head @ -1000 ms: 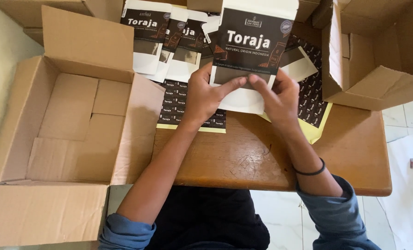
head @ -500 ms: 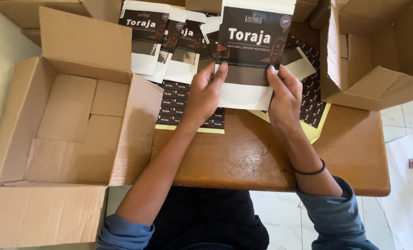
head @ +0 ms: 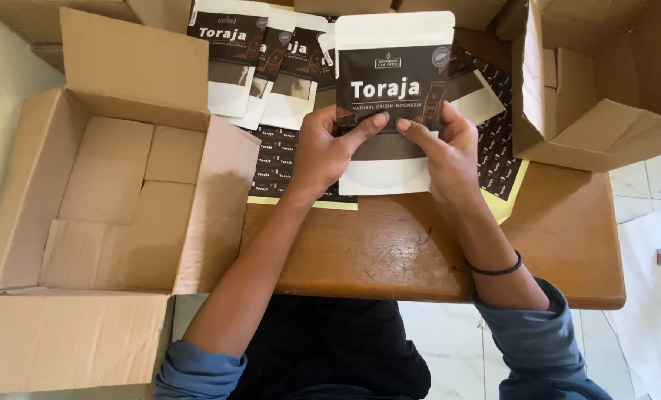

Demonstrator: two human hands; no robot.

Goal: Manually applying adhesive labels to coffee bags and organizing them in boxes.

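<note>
Head view: left hand [head: 329,152] and right hand [head: 443,152] both clamp a black-and-white pouch [head: 392,81], held just above the wooden table [head: 390,252], beside an open cardboard box [head: 115,192].

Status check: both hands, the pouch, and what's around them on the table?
Left hand and right hand both grip the black-and-white pouch, thumbs on its front. More pouches lie behind it. Open cardboard boxes left and right.

Black-and-white pouch [head: 393,81]; brown box [head: 108,192]
</note>
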